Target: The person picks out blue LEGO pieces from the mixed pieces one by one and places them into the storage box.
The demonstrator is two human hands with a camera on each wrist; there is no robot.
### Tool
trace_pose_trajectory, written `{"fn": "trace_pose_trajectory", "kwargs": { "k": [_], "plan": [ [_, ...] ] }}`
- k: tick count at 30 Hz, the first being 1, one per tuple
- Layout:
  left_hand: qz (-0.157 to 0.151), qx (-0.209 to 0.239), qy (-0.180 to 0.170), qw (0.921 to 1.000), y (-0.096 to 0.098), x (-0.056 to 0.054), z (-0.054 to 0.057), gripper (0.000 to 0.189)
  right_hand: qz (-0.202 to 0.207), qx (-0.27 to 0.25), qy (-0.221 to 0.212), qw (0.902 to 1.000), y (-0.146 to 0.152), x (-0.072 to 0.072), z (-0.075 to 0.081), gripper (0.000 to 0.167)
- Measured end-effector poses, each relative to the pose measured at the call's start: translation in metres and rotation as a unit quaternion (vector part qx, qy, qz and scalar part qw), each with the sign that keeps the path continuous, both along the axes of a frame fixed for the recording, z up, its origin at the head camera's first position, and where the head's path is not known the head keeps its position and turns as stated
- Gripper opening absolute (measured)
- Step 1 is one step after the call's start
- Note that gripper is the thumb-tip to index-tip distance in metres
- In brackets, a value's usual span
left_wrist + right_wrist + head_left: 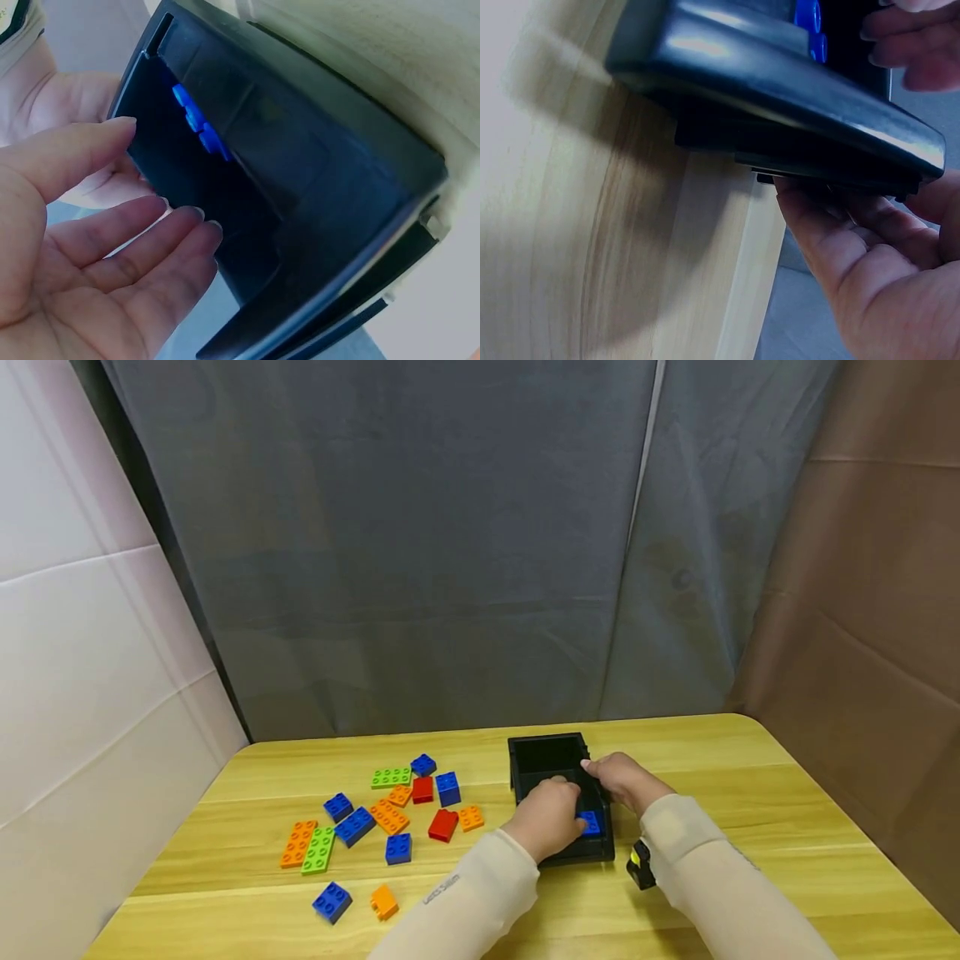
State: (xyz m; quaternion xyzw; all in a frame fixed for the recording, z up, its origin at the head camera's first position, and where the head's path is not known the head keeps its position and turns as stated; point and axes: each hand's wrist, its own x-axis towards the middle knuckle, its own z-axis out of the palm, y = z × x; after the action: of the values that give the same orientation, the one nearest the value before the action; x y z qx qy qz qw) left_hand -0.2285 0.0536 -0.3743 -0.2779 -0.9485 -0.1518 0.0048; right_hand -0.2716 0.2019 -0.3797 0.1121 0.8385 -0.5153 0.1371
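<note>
A black plastic bin is at the right of the table, a blue brick lying inside it by the near right corner. My right hand grips the bin's right side. In the right wrist view, the fingers of that hand reach under the bin's edge. Over the bin's opening is my left hand. The left wrist view shows this hand with loosely bent fingers and nothing in the palm. There the blue brick sits deeper in the bin, apart from the fingertips.
Loose bricks cover the table's left half, among them a red brick, a green brick, an orange brick and a blue brick. Grey cloth hangs behind the wooden table; a brown cloth stands at right.
</note>
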Motion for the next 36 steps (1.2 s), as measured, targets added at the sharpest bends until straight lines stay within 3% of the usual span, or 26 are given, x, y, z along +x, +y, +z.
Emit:
{"fn": "trace_pose_trajectory", "kwargs": {
  "k": [5, 14, 29, 36],
  "plan": [
    [-0.002, -0.002, 0.027, 0.9996, -0.004, 0.002, 0.000, 0.044, 0.000, -0.008, -0.001, 1.0000, -0.001, -0.001, -0.001, 0.039],
    [-0.004, -0.024, 0.106, 0.9940, -0.012, 0.008, 0.002, 0.050, -0.004, -0.006, 0.003, 1.0000, 0.000, 0.000, -0.001, 0.036],
    [0.025, -0.004, 0.155, 0.9876, -0.032, 0.010, 0.002, 0.057, 0.003, -0.011, 0.007, 0.9999, 0.001, 0.001, -0.003, 0.039],
    [0.048, 0.007, 0.142, 0.9887, -0.046, 0.011, 0.007, 0.059, 0.000, -0.006, 0.009, 0.9999, 0.001, 0.001, -0.003, 0.038]
  ]
}}
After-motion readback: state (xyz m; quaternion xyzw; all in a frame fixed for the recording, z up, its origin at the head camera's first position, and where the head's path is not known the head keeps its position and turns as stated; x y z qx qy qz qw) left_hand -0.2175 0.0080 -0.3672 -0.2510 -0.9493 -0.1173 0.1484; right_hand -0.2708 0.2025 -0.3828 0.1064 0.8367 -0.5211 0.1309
